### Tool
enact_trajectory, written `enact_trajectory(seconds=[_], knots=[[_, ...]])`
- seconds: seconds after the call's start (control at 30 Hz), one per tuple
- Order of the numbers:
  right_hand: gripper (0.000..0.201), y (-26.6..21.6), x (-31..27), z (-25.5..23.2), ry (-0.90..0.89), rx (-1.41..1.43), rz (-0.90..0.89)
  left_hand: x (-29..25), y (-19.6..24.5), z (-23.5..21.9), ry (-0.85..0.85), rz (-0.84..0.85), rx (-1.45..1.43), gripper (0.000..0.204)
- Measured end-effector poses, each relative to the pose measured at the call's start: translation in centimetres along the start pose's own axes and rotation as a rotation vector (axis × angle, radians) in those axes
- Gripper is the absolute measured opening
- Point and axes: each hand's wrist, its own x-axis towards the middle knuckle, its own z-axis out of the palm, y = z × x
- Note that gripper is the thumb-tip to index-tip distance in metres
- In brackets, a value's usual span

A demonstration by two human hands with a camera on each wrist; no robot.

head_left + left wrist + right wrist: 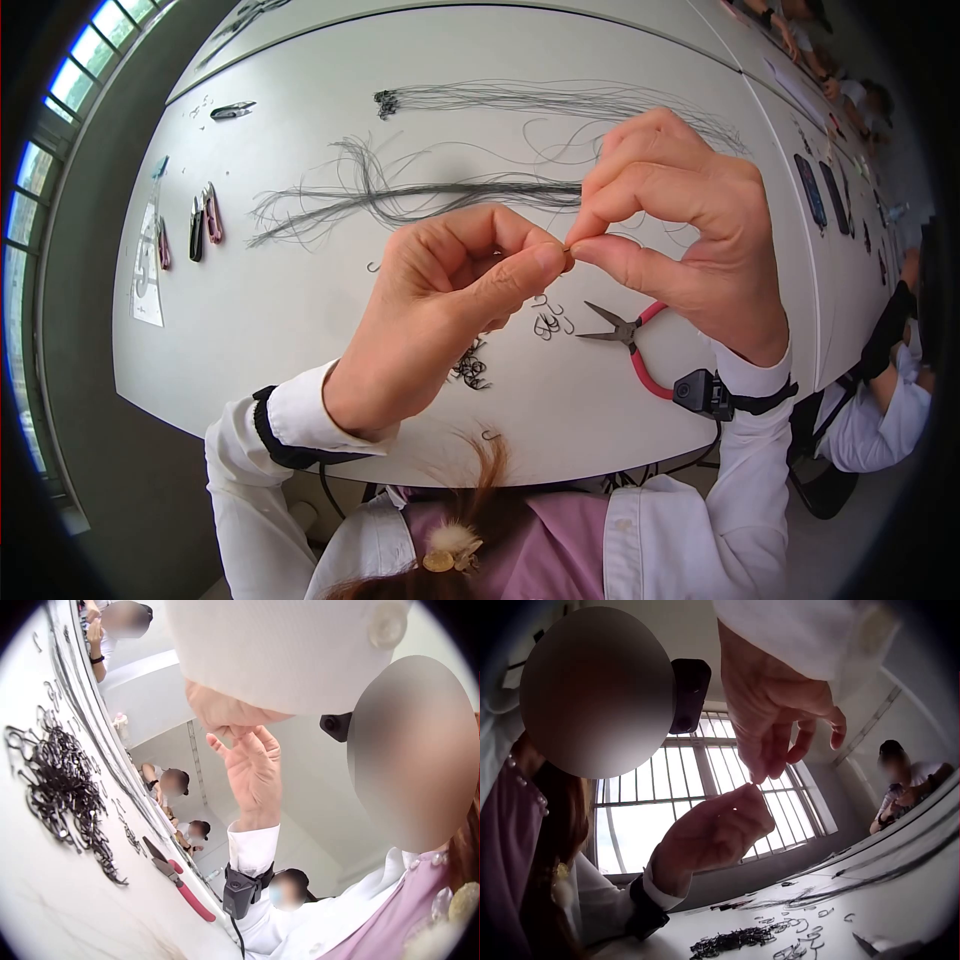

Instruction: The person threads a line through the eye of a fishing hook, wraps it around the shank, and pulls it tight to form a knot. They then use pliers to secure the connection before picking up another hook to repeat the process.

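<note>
In the head view my left hand (440,290) and right hand (695,225) meet fingertip to fingertip above the table. The left thumb and index finger pinch a tiny thin piece (568,251), mostly hidden; I cannot tell its kind. The right thumb and index finger pinch at the same spot, where a fine dark line (625,236) curves out, the other right fingers loosely bent. Below lie a few loose fish hooks (548,324) and a heap of black fish hooks (64,787), partly behind the left hand in the head view.
Red-handled pliers (625,328) lie open beneath the right hand. A bundle of dark lines (450,188) stretches behind the hands, another with a knotted black end (386,103) farther back. Thread snips (212,213) are at the left. Other people (880,400) sit at the right.
</note>
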Motion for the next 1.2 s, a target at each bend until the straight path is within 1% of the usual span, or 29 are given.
enact_trajectory(seconds=[0.03,0.1,0.13,0.23,0.3,0.53,0.6,0.73,0.93,1.0,1.13,1.2], knots=[[0.015,0.1,0.0,0.0,-0.001,-0.001,-0.001,0.1,0.1,0.0,0.0,0.001,-0.001,0.015],[0.015,0.2,0.0,0.0,0.024,0.008,0.013,0.2,0.3,-0.2,-0.032,-0.05,-0.207,0.016],[0.015,0.2,0.0,0.0,0.023,0.008,0.013,0.2,0.3,-0.1,-0.032,-0.049,-0.207,0.016],[0.015,0.1,0.0,0.0,0.021,0.0,-0.01,0.3,0.2,-0.1,-0.002,-0.052,-0.194,0.016],[0.015,0.0,0.0,0.1,0.028,-0.023,-0.027,0.3,-0.3,-0.5,-0.027,-0.027,-0.068,0.015],[0.018,-0.3,0.0,0.2,0.066,-0.05,-0.028,0.2,-0.1,-0.6,-0.003,0.016,-0.033,0.013],[0.018,-0.4,0.0,0.0,0.064,-0.023,-0.005,0.1,0.0,-0.5,-0.001,0.049,-0.006,0.013],[0.018,-0.5,-0.1,-0.2,0.074,-0.046,0.004,0.1,-0.1,-0.5,0.002,0.044,0.0,0.013],[0.02,-0.7,0.0,-0.7,0.023,-0.016,0.039,0.0,-0.1,-0.4,-0.002,0.076,-0.003,0.013],[0.022,-0.9,0.2,-0.9,0.007,0.005,0.104,0.1,-0.1,-0.4,0.009,0.09,0.003,0.013],[0.025,-0.6,0.1,-0.4,0.012,0.024,0.072,0.1,-0.1,-0.5,0.0,0.077,-0.004,0.013],[0.023,-0.3,-0.2,-0.2,-0.013,0.003,0.019,0.0,0.1,-0.4,-0.01,0.054,-0.011,0.013]])
